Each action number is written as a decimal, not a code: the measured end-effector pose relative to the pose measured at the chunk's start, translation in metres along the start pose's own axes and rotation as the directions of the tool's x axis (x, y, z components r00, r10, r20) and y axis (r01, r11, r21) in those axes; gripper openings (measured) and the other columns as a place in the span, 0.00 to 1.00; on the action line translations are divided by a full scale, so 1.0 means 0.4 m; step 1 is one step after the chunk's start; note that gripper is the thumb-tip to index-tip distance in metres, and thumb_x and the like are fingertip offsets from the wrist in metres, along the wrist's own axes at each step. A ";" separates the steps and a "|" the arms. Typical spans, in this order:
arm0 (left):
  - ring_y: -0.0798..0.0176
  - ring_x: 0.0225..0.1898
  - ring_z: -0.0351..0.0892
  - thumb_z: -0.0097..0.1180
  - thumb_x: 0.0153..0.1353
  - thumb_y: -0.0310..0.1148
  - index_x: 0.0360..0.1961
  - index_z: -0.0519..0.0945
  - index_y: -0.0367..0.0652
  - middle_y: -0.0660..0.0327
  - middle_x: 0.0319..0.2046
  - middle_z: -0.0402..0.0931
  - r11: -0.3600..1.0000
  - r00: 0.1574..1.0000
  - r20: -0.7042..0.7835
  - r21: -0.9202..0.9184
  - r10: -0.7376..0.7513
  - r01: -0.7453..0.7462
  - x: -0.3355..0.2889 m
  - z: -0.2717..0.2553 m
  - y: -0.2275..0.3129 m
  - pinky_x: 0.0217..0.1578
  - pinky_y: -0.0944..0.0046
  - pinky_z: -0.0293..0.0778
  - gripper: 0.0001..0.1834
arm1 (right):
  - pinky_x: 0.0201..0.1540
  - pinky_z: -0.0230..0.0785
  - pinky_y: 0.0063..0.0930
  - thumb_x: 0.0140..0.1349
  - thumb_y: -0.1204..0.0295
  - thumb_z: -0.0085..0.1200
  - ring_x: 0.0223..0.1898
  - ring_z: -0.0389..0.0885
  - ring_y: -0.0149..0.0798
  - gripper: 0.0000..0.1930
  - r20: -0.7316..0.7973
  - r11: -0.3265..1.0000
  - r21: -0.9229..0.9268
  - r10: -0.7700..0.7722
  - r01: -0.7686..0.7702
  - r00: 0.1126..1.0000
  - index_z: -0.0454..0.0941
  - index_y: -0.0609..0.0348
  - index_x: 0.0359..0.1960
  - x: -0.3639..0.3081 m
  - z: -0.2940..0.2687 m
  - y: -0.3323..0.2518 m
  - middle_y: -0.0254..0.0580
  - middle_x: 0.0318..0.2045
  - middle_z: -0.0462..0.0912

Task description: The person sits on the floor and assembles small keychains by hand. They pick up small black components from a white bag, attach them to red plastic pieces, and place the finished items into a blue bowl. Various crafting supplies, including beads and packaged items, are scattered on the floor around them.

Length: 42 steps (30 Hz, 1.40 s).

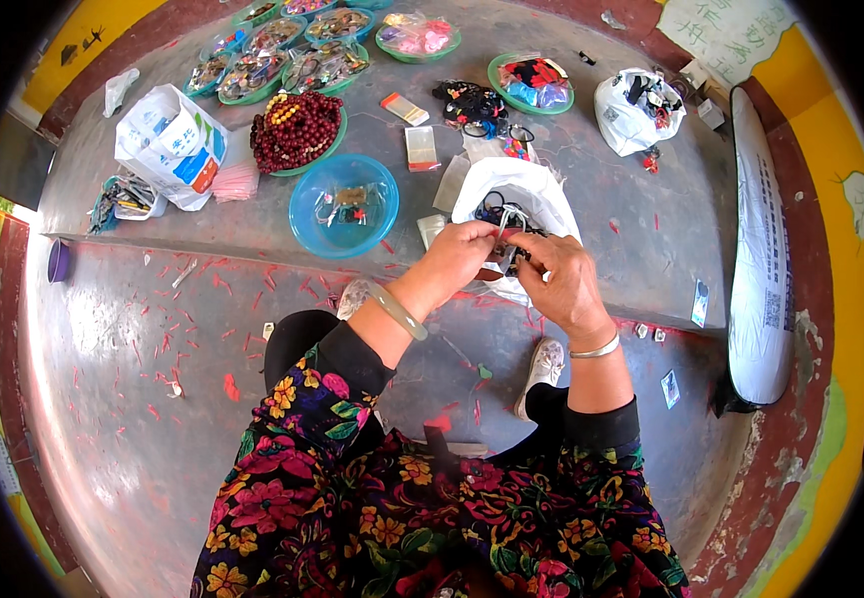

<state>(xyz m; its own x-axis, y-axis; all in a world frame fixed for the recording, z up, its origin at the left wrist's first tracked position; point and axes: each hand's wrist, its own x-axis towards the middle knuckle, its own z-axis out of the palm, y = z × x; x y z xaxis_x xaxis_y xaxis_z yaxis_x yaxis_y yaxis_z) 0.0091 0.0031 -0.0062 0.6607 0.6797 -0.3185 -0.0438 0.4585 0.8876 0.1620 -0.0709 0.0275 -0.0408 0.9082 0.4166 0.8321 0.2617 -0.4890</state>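
Observation:
My left hand (pixel 460 257), with a pale bangle on its wrist, is closed in a pinch. Facing it, my right hand (pixel 563 281) has its thumb and fingers pinched together too, below a silver bracelet. The fingertips of both hands almost meet over an open white plastic bag (pixel 541 184). What they pinch is small and mostly hidden by the fingers. Inside the bag, dark and whitish cords (pixel 500 211) lie in a tangle right behind my fingertips. Left of my hands stands a blue plastic bowl (pixel 297 214) with a few small corded pieces in it.
Dark red beads (pixel 297 140) fill a green basin. Several trays of packaged trinkets (pixel 252 72) stand at the far left. A white bag (pixel 168 145) is at left, another bag (pixel 636 110) at far right. Red scraps litter the floor below the platform edge (pixel 202 249).

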 end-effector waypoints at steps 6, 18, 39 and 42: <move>0.66 0.41 0.76 0.41 0.65 0.30 0.45 0.74 0.33 0.59 0.39 0.76 0.974 0.995 0.055 0.208 0.082 -0.091 -0.011 0.008 0.003 0.39 0.65 0.78 0.15 | 0.28 0.68 0.38 0.45 0.77 0.52 0.22 0.75 0.51 0.09 0.112 0.991 -0.018 0.133 -0.132 0.985 0.79 0.55 0.30 0.003 -0.005 -0.013 0.49 0.18 0.76; 0.69 0.36 0.75 0.44 0.62 0.29 0.42 0.75 0.31 0.58 0.34 0.78 0.932 0.982 0.113 0.315 0.151 -0.180 -0.016 0.013 -0.003 0.35 0.67 0.75 0.14 | 0.33 0.70 0.40 0.45 0.74 0.52 0.29 0.78 0.52 0.08 0.268 0.981 0.039 0.174 -0.191 0.948 0.79 0.53 0.29 -0.005 -0.001 0.006 0.48 0.24 0.79; 0.62 0.29 0.77 0.43 0.60 0.28 0.35 0.77 0.33 0.52 0.29 0.78 0.824 0.948 0.122 0.470 0.295 -0.317 0.012 -0.001 -0.054 0.29 0.64 0.75 0.12 | 0.34 0.70 0.39 0.46 0.72 0.51 0.31 0.78 0.51 0.11 0.348 0.968 -0.167 0.237 -0.189 0.907 0.81 0.50 0.32 -0.013 0.005 0.015 0.48 0.26 0.80; 0.67 0.33 0.75 0.44 0.61 0.28 0.39 0.76 0.31 0.56 0.31 0.78 0.840 0.960 0.136 0.466 0.244 -0.279 0.013 -0.004 -0.055 0.35 0.67 0.73 0.12 | 0.35 0.70 0.39 0.46 0.73 0.51 0.31 0.78 0.51 0.11 0.381 0.963 -0.181 0.254 -0.198 0.889 0.81 0.50 0.32 -0.012 0.004 0.014 0.47 0.26 0.80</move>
<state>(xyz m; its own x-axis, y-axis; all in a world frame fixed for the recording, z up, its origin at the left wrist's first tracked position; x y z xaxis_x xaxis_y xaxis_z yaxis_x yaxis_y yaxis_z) 0.0123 -0.0023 -0.0278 0.7256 0.6867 -0.0444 0.1280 -0.0714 0.9892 0.1659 -0.0732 0.0217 -0.0354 0.9983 -0.0463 0.9097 0.0130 -0.4152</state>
